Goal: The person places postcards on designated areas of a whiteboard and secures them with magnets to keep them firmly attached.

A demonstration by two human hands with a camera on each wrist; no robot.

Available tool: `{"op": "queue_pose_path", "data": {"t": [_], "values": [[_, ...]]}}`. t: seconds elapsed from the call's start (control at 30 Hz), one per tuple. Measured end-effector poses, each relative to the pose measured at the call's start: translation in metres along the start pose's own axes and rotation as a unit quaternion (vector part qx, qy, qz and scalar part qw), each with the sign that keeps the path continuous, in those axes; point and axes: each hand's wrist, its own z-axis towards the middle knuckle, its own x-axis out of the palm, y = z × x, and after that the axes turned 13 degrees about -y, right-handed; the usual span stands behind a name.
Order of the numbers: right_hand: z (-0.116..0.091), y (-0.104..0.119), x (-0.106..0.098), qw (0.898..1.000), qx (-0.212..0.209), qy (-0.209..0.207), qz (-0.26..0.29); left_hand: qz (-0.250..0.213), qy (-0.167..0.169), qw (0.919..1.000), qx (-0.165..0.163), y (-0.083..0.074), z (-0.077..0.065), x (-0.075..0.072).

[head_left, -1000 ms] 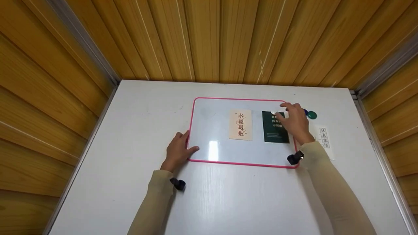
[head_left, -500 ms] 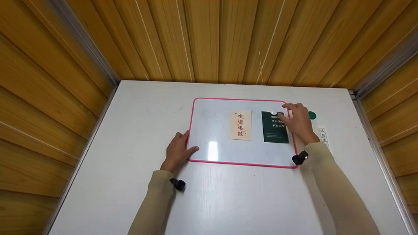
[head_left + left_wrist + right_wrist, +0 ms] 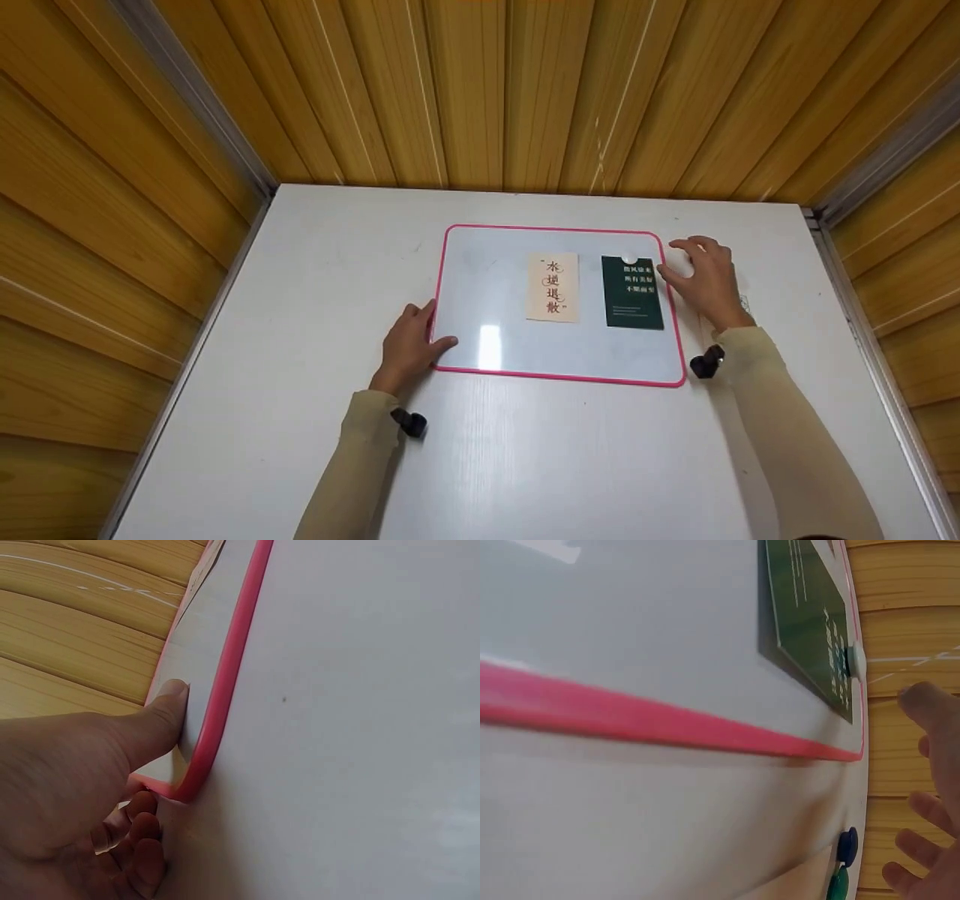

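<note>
A whiteboard with a pink rim [image 3: 480,292] lies on the white table. My left hand [image 3: 409,341] grips its left edge near the front corner; in the left wrist view the thumb [image 3: 161,716] rests on the board's face and the fingers curl beside the rim. A cream card [image 3: 553,287] with red characters lies on the board. To its right is a dark green card [image 3: 632,296] with a white round magnet [image 3: 857,661] at its top edge. My right hand [image 3: 707,281] hovers at the board's right rim, fingers loosely bent, holding nothing.
Right of the board, a blue magnet [image 3: 847,846] and a green magnet [image 3: 838,883] sit by a pale card [image 3: 795,877]; the right hand mostly hides them in the head view. Wood-patterned panels [image 3: 480,90] rise behind the table [image 3: 510,465].
My right hand has moved to the right, off the green card and its white magnet, and now covers the loose magnets and pale card. The left hand and board have stayed put.
</note>
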Motion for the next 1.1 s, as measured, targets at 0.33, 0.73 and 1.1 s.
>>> {"op": "queue_pose_path", "data": {"t": [0.33,0.73,1.1], "values": [[0.001,-0.016,-0.009,0.999,0.024,0.023,-0.023,-0.004,-0.002,0.9999,-0.009,0.000,0.000,0.001],[0.005,-0.037,-0.014,0.996,0.053,0.045,-0.052,0.002,0.002,0.9999,-0.012,-0.001,0.000,0.001],[0.000,-0.046,-0.020,0.994,0.085,0.046,-0.052,-0.002,-0.001,0.9999,-0.013,-0.001,0.000,0.001]]}}
